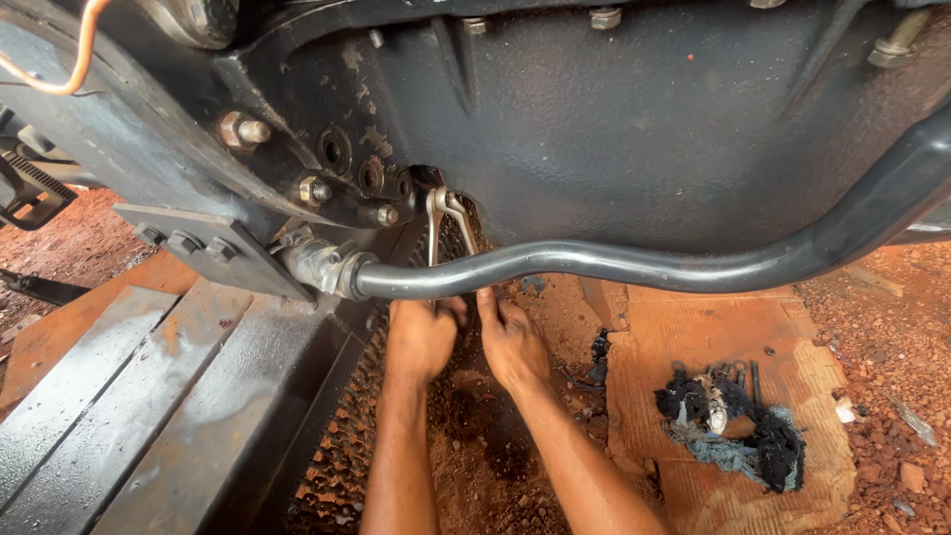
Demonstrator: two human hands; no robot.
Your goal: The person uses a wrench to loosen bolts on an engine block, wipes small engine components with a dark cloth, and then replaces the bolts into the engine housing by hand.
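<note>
I look at the dark, greasy underside of a heavy machine (634,129). A bent black pipe (634,267) runs across it from a metal fitting (322,266) on the left. Just below the pipe, my left hand (421,337) is closed around the handle of a silver open-ended spanner (443,213). The spanner's jaw reaches up into a gap beside several bolts (315,188) on the housing. My right hand (510,342) sits beside the left one, fingers up against the spanner handle and the pipe. The handle itself is mostly hidden behind the pipe and my hands.
Grey metal plates (149,396) slope down at the left. A flattened cardboard sheet (693,327) lies at the right with dirty rags and small tools (733,416) on it. Red gravelly soil (892,347) covers the ground. An orange cable (79,59) hangs top left.
</note>
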